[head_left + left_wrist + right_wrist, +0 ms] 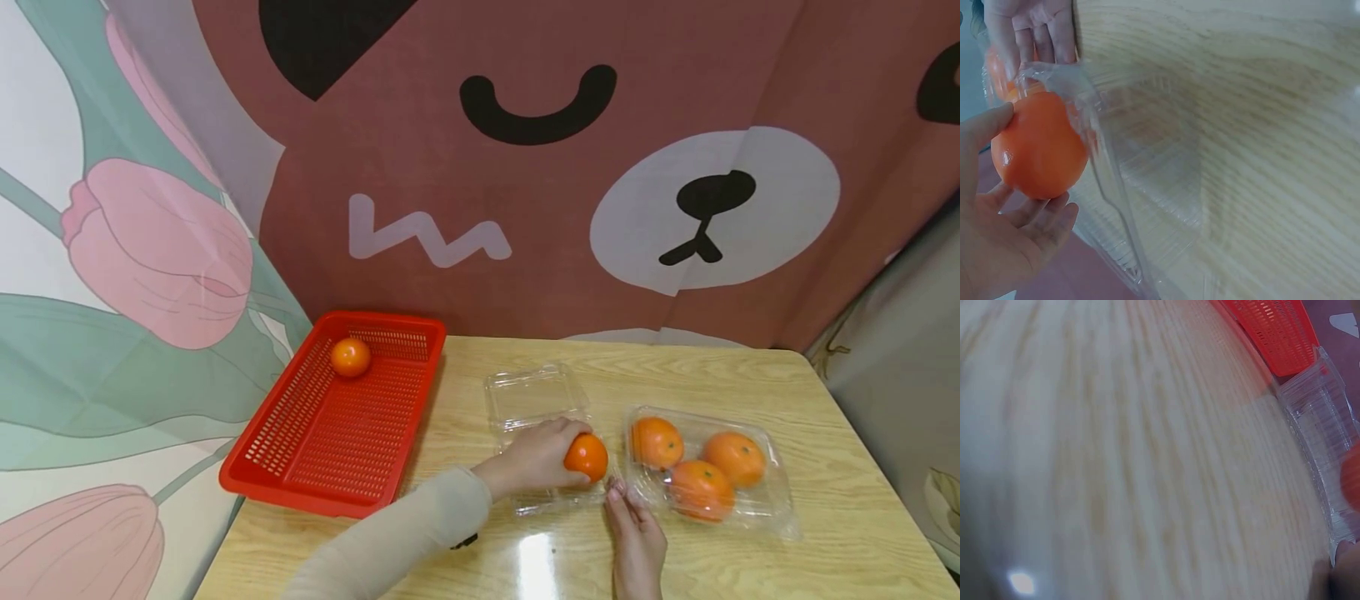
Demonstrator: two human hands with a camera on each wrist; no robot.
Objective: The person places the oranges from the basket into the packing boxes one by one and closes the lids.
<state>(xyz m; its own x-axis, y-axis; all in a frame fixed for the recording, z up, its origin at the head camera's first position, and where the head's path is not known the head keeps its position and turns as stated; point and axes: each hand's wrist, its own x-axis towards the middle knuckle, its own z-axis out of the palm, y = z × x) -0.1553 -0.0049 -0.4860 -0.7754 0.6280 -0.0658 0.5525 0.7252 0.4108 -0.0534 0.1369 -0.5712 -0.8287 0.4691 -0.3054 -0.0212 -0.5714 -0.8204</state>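
My left hand [543, 457] grips a shiny orange [587, 457] over the right side of an open clear plastic box [528, 400]. In the left wrist view, the thumb lies on top of this orange [1041, 147] and the fingers curl under it. Beside the same box, my right hand [639, 537] pinches its clear plastic edge between thumb and fingertips. Only a little of the right hand [1346, 575] enters the right wrist view. Part of the box is hidden under the left hand.
A second clear plastic box [776, 492] with three oranges stands at the right. At the left, a red basket [322, 492] has one orange [350, 357] in its far corner. The wooden table [847, 467] meets a printed curtain [450, 292] at the back.
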